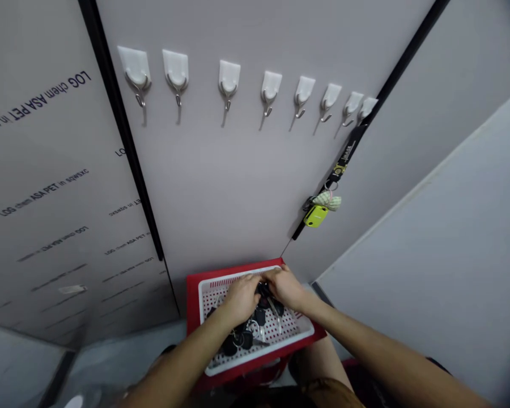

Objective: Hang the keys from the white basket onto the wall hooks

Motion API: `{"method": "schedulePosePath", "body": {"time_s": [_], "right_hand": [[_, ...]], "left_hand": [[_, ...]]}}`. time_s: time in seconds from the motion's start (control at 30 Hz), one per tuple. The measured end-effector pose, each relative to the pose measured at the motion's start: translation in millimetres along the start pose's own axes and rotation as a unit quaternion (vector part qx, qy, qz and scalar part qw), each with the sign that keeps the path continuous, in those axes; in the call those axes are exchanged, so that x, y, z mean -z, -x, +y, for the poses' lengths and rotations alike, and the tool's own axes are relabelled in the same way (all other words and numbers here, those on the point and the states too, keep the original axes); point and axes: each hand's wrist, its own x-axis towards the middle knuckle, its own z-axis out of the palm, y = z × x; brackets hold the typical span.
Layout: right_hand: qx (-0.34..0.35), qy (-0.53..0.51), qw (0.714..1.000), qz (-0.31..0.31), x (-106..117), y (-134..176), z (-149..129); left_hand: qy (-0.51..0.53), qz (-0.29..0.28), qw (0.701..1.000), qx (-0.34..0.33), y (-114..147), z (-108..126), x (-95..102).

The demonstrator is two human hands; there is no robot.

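Both hands are over a white perforated plastic basket (pixel 259 353) holding several keys with black fobs (pixel 245 340). My left hand (pixel 241 297) is closed, its fingers curled against a dark key bunch (pixel 263 290) near the basket's far side. My right hand (pixel 287 289) pinches the same bunch from the other side. The fingertips almost meet, and they partly hide the bunch. Metal key blades hang just below my right hand.
The basket sits on a red stool (pixel 192 306) against a grey wall panel. A row of white adhesive hooks (pixel 229 76) runs across the panel. From the rightmost hook hangs a black lanyard (pixel 347 153) with a lime-green key case (pixel 315 216). Printed panelling (pixel 46 170) stands at left.
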Motion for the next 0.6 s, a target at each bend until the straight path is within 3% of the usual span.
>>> {"method": "schedulePosePath", "body": {"time_s": [0.17, 0.33, 0.47, 0.6], "right_hand": [[-0.025, -0.096, 0.991, 0.093, 3.6, 5.6, -9.5], [-0.021, -0.221, 0.966, 0.131, 16.8, 14.7, -19.3], [-0.062, -0.379, 0.908, 0.167, 30.3, 14.7, -20.9], [-0.039, -0.477, 0.853, 0.208, 41.9, 11.7, -17.4]], "left_hand": [[0.068, 0.013, 0.997, 0.021, -2.3, -4.9, -0.9], [0.17, 0.033, 0.984, 0.03, -1.3, -6.2, -0.9], [0.305, 0.041, 0.951, 0.043, -2.6, -0.4, 4.6], [0.38, 0.084, 0.915, 0.105, -3.2, 9.7, 22.3]]}}
